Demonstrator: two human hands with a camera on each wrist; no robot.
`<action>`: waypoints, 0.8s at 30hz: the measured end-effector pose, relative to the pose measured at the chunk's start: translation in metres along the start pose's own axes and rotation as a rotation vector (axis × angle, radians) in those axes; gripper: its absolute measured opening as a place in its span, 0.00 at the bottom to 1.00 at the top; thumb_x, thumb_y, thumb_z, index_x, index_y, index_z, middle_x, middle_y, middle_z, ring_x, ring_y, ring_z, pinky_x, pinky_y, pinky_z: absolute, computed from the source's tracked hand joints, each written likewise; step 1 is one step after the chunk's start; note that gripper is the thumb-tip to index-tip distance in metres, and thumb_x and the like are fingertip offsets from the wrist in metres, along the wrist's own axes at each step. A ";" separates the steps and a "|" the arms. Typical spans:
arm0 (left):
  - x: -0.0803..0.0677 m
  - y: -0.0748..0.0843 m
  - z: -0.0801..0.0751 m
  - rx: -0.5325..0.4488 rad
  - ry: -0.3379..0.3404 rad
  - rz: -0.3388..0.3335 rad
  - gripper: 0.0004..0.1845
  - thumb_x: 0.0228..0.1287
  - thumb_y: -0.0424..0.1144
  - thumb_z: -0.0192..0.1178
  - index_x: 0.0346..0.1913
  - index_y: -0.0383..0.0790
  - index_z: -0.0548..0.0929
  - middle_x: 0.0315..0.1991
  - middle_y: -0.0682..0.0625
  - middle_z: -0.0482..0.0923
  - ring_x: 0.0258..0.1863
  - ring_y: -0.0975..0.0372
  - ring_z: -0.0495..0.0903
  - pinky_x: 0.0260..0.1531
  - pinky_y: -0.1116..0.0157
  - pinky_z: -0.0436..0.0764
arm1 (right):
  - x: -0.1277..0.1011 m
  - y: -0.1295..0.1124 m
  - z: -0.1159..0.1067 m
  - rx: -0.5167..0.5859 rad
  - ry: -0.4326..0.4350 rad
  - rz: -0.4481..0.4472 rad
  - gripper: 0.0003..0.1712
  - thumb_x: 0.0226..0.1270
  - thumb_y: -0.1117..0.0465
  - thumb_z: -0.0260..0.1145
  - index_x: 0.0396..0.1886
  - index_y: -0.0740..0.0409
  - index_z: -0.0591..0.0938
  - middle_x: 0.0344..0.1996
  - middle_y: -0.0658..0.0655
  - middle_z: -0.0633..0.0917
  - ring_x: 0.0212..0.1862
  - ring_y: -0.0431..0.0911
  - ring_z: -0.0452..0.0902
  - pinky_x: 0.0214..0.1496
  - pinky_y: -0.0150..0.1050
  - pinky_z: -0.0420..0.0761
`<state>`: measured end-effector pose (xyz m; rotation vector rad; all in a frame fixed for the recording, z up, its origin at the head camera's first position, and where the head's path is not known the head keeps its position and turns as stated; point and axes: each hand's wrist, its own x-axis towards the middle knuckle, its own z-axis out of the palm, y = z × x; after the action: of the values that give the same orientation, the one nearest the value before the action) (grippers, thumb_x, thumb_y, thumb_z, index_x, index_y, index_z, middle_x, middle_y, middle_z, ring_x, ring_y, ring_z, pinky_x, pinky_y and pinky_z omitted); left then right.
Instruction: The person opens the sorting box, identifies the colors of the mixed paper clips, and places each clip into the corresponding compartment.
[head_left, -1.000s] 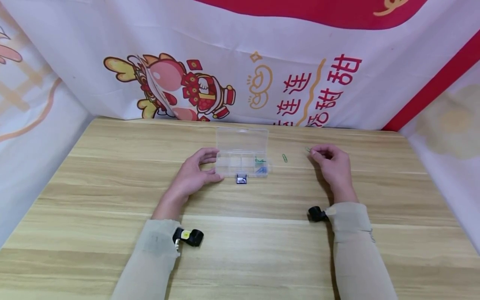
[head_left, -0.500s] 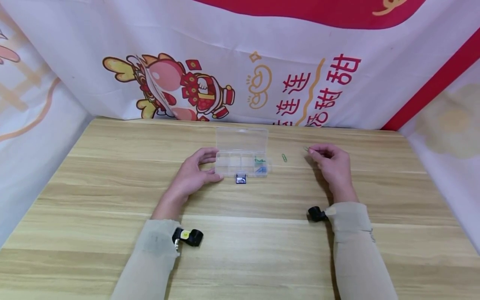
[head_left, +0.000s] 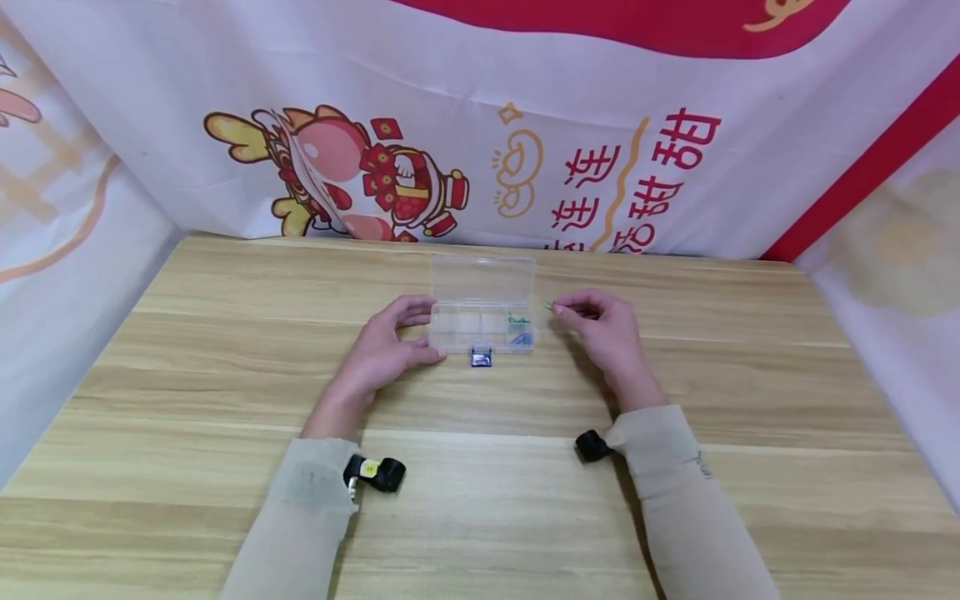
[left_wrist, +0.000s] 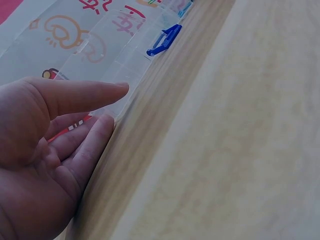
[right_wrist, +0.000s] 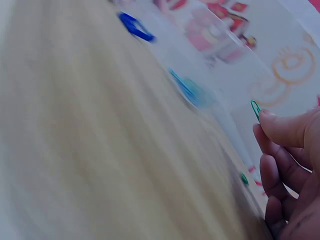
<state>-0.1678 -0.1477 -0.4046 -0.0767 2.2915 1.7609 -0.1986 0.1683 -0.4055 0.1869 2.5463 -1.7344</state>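
Note:
A clear plastic compartment box (head_left: 483, 287) lies open in the middle of the wooden table (head_left: 480, 500), lid tipped back. Its right-hand compartment holds green and blue paper clips (head_left: 520, 330). A blue latch (head_left: 482, 358) hangs at its front edge. My left hand (head_left: 423, 332) holds the box's left end between thumb and fingers; the left wrist view shows the thumb (left_wrist: 100, 92) against the box wall (left_wrist: 115, 55). My right hand (head_left: 557, 307) pinches a green paper clip (head_left: 549, 306) just right of the box; the right wrist view shows the clip (right_wrist: 255, 109) sticking up from the fingertips (right_wrist: 272, 122).
A printed cloth backdrop (head_left: 480, 125) closes off the back and both sides of the table. Another green clip (right_wrist: 244, 178) lies on the wood under my right hand, seen only in the right wrist view. Bare wood stretches in front of both forearms.
My right hand has moved left with the green clip, from well right of the box to beside its right end. It now covers the clip lying on the table. The left hand has not moved.

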 end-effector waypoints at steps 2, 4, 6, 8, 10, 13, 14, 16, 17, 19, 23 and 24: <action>0.000 0.000 0.000 -0.004 0.000 0.000 0.45 0.56 0.21 0.75 0.77 0.45 0.73 0.76 0.44 0.74 0.75 0.51 0.74 0.72 0.60 0.82 | -0.001 -0.002 0.007 0.006 -0.009 -0.012 0.13 0.74 0.57 0.74 0.53 0.57 0.89 0.49 0.55 0.88 0.50 0.46 0.79 0.52 0.36 0.82; 0.001 -0.001 0.000 -0.004 0.000 0.000 0.45 0.56 0.21 0.75 0.77 0.45 0.73 0.76 0.44 0.74 0.75 0.51 0.74 0.72 0.60 0.82 | -0.002 -0.004 0.013 0.009 -0.014 -0.017 0.13 0.74 0.58 0.74 0.53 0.58 0.89 0.49 0.56 0.88 0.50 0.47 0.79 0.54 0.37 0.82; 0.001 -0.001 0.000 -0.003 0.001 0.001 0.45 0.57 0.21 0.75 0.77 0.45 0.73 0.75 0.44 0.74 0.75 0.51 0.74 0.72 0.60 0.82 | -0.003 -0.005 0.016 0.011 -0.013 -0.023 0.13 0.74 0.58 0.74 0.53 0.58 0.89 0.49 0.57 0.88 0.50 0.47 0.80 0.55 0.37 0.82; 0.001 -0.001 0.000 0.000 0.002 0.003 0.45 0.57 0.22 0.75 0.77 0.45 0.73 0.75 0.44 0.74 0.75 0.51 0.74 0.72 0.60 0.82 | -0.004 -0.005 0.019 0.013 -0.011 -0.024 0.13 0.74 0.59 0.74 0.52 0.58 0.89 0.50 0.57 0.88 0.50 0.47 0.80 0.55 0.38 0.82; 0.000 -0.001 0.000 0.002 0.003 0.006 0.44 0.57 0.22 0.76 0.77 0.45 0.73 0.75 0.44 0.74 0.75 0.51 0.75 0.71 0.60 0.83 | -0.004 -0.006 0.021 0.019 -0.008 -0.021 0.12 0.73 0.59 0.75 0.52 0.58 0.90 0.50 0.57 0.89 0.51 0.47 0.80 0.56 0.39 0.82; -0.001 -0.001 0.000 0.002 0.004 0.009 0.45 0.57 0.22 0.76 0.77 0.45 0.73 0.75 0.44 0.74 0.74 0.51 0.76 0.70 0.61 0.84 | -0.004 -0.007 0.023 0.027 -0.004 -0.016 0.11 0.73 0.59 0.75 0.51 0.57 0.90 0.50 0.57 0.89 0.51 0.48 0.80 0.58 0.40 0.82; -0.001 -0.001 0.000 0.002 0.003 0.009 0.45 0.57 0.22 0.76 0.77 0.46 0.73 0.75 0.44 0.74 0.74 0.50 0.76 0.70 0.61 0.84 | -0.004 -0.008 0.024 0.027 -0.003 -0.016 0.11 0.73 0.59 0.75 0.50 0.57 0.90 0.50 0.57 0.89 0.52 0.48 0.80 0.59 0.40 0.81; -0.001 -0.001 0.000 0.002 0.003 0.007 0.45 0.57 0.22 0.76 0.77 0.46 0.73 0.75 0.44 0.74 0.74 0.51 0.76 0.70 0.61 0.84 | -0.005 -0.008 0.026 0.022 -0.006 -0.021 0.10 0.72 0.59 0.75 0.50 0.56 0.91 0.50 0.57 0.89 0.53 0.48 0.80 0.60 0.41 0.81; -0.001 -0.001 0.000 0.002 0.002 0.007 0.45 0.57 0.22 0.76 0.77 0.46 0.73 0.75 0.44 0.74 0.74 0.51 0.76 0.70 0.61 0.84 | -0.005 -0.009 0.026 0.017 -0.009 -0.024 0.10 0.72 0.59 0.76 0.50 0.56 0.91 0.50 0.57 0.89 0.53 0.49 0.80 0.61 0.41 0.81; 0.000 -0.001 0.000 0.002 0.001 0.005 0.45 0.57 0.22 0.76 0.78 0.46 0.73 0.75 0.44 0.74 0.73 0.51 0.77 0.70 0.61 0.84 | -0.006 -0.009 0.027 0.006 -0.016 -0.025 0.10 0.72 0.59 0.76 0.49 0.55 0.91 0.51 0.57 0.89 0.54 0.49 0.80 0.62 0.42 0.80; 0.000 -0.001 0.000 -0.001 -0.001 0.006 0.45 0.57 0.22 0.76 0.78 0.46 0.73 0.75 0.44 0.74 0.73 0.50 0.77 0.70 0.61 0.84 | -0.008 -0.010 0.028 -0.014 -0.026 -0.021 0.10 0.72 0.59 0.76 0.49 0.54 0.92 0.51 0.56 0.89 0.55 0.50 0.79 0.62 0.43 0.80; 0.000 -0.001 0.000 -0.001 -0.001 0.006 0.45 0.57 0.22 0.76 0.78 0.46 0.73 0.75 0.44 0.74 0.73 0.50 0.77 0.70 0.61 0.84 | -0.008 -0.010 0.028 -0.016 -0.026 -0.020 0.10 0.72 0.59 0.76 0.49 0.54 0.92 0.52 0.56 0.89 0.56 0.50 0.79 0.62 0.43 0.79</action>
<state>-0.1679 -0.1482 -0.4058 -0.0690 2.2920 1.7646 -0.1929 0.1376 -0.4058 0.1374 2.5516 -1.7103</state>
